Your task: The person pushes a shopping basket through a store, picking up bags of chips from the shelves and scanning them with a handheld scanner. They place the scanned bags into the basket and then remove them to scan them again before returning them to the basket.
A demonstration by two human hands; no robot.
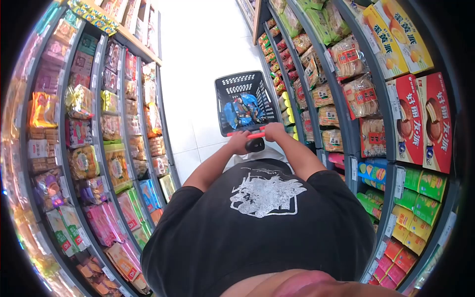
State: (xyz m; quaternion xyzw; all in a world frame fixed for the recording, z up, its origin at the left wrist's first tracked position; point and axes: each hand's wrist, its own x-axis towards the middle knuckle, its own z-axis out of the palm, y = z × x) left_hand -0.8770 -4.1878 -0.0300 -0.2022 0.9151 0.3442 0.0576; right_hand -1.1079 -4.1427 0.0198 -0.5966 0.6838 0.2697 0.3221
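A black shopping basket cart point(223, 105) stands in front of me, with blue packages point(242, 110) lying inside it. Its red handle point(256, 135) runs across the side nearest my body. My left hand point(239, 142) is closed around the left part of this handle. On the right part, my right hand point(275, 132) is closed too. Between the hands and slightly nearer to me is a black rounded piece point(255, 145) at the handle.
Shelves with packaged snacks point(118, 166) line the left side. Along the right stand more shelves with bagged goods point(347, 58) and red boxes point(433, 116), close to the cart's right side. White floor tiles point(185, 132) show between the rows.
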